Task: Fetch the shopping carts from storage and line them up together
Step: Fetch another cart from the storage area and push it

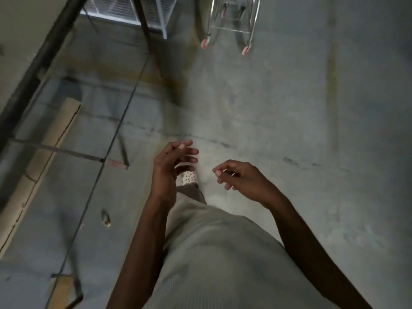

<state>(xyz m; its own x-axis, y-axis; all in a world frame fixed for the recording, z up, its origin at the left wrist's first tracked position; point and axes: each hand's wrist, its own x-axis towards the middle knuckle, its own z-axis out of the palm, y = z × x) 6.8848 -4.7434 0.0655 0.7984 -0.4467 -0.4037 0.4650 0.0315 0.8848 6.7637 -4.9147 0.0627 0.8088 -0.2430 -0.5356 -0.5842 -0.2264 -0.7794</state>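
Head view. Both hands are raised in front of the body, above a grey concrete floor (pixel 289 108).

The left hand (pixel 171 168) holds nothing; its fingers are loosely spread and point right. The right hand (pixel 243 181) also holds nothing; its fingers are loosely curled and relaxed, with the tips pointing left. The two hands are near each other but do not touch.

Shopping cart (pixel 233 21): located at the far edge of the scene, slightly right of centre, well apart from both hands. Only the lower chrome frame and two pink wheels (pixel 245 50) are visible; the basket is cut off by the picture edge.

A white wire rack (pixel 124 12) stands at the far left, just beside the cart. A dark metal frame (pixel 35 70) runs along the left side, with a cardboard piece (pixel 51 143) lying on the floor beneath it.

A white perforated shoe (pixel 189 177) shows between the hands, below the left fingers.
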